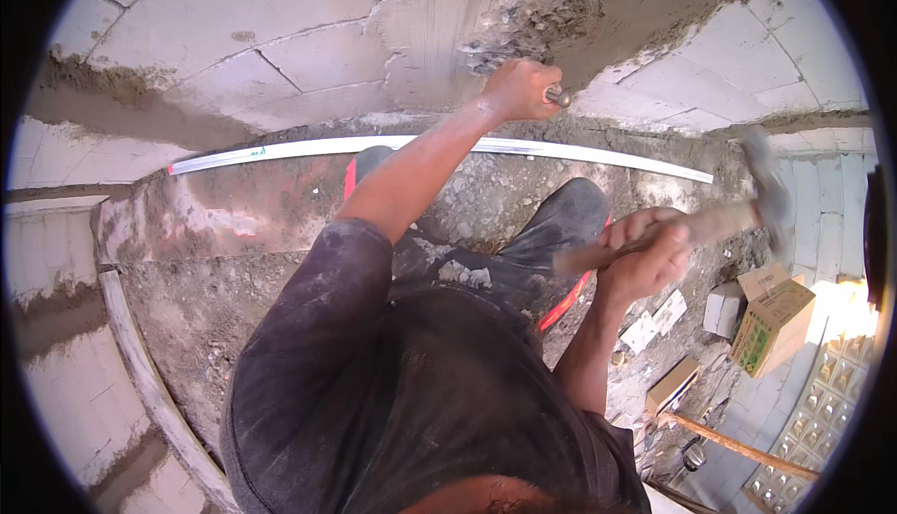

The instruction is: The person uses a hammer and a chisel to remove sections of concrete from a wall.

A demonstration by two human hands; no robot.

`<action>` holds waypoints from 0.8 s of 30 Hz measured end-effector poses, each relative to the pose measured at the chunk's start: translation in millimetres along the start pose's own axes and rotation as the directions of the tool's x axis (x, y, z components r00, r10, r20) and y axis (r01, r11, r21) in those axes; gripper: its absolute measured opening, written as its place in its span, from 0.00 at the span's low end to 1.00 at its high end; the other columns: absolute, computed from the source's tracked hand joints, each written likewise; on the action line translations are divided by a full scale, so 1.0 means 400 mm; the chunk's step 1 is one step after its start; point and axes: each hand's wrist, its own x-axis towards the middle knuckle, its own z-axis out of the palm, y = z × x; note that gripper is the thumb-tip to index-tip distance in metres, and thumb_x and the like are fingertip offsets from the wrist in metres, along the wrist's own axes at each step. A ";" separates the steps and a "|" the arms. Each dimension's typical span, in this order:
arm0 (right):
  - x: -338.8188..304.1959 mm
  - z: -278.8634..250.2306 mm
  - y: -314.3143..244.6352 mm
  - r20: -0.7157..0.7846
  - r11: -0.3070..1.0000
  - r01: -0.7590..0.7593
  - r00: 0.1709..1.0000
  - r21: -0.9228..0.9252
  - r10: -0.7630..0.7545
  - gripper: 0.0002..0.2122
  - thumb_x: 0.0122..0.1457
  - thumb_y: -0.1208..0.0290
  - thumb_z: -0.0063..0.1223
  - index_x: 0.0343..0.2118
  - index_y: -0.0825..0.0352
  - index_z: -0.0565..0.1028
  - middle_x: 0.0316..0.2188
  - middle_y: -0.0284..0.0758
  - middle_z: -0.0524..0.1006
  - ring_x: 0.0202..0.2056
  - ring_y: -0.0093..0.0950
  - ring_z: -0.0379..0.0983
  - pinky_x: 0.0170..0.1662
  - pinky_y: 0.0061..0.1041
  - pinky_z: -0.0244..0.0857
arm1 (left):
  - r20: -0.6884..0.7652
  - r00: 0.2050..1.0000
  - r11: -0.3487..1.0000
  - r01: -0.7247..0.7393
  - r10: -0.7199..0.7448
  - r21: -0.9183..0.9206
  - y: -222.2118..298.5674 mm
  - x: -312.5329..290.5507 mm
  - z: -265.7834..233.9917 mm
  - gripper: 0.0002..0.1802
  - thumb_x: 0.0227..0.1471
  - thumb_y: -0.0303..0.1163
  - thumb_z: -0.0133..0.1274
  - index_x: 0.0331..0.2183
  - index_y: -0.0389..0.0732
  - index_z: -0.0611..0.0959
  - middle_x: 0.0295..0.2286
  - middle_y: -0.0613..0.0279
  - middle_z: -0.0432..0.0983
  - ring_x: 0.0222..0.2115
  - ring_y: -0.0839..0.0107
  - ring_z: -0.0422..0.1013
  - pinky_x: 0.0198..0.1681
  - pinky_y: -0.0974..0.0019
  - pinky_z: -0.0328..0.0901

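Observation:
My left hand is closed in a fist at the block wall ahead, beside a rough, broken patch of mortar. From that fist sticks the round metal end of a chisel; the rest of the tool is hidden by my fingers. My right hand grips the wooden handle of a hammer, held out to the right and apart from the chisel. Motion smears the hammer's metal head.
A long white straightedge lies along the wall's foot, in front of my knees. Rubble litters the ground. At the right are an open cardboard box, a smaller box and a wooden stick. A pale board lies at the left.

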 end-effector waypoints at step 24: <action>-0.026 -0.046 0.024 -0.106 0.918 -0.387 0.920 -0.090 0.377 0.17 0.69 0.56 0.40 0.29 0.64 0.64 0.16 0.29 0.64 0.15 0.19 0.61 0.17 0.20 0.58 | 0.316 0.940 0.991 -0.133 0.128 -0.004 0.146 -0.031 -0.093 0.06 0.45 0.31 0.57 0.27 0.43 0.76 0.25 0.57 0.76 0.32 0.54 0.74 0.34 0.53 0.68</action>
